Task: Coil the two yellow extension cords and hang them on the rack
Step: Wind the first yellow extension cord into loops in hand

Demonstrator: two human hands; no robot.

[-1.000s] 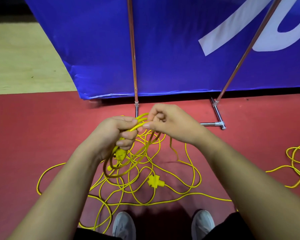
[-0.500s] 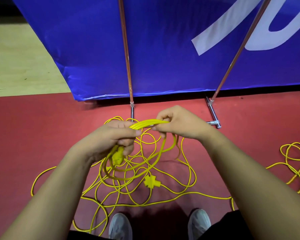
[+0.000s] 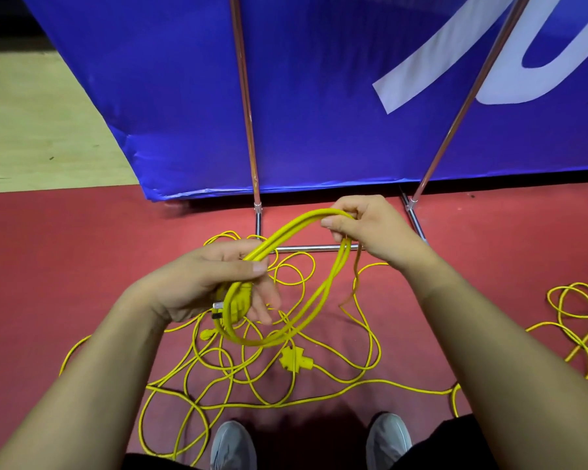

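While the coil is small, left hand: grips the loops, middle of the frame
Right hand: pinches the top loop
Loops: keep each the same size

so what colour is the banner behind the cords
Blue with white lettering; the banner shows best in the head view.

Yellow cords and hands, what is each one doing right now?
Left hand: grips the coil and its plug.
Right hand: pinches the coil's top loop.
Coil: a few loops, held up between both hands.
Loose cord: tangled on the red floor, uncoiled.
Socket block: lying on the floor.
Cord pile at right: tangled, untouched.
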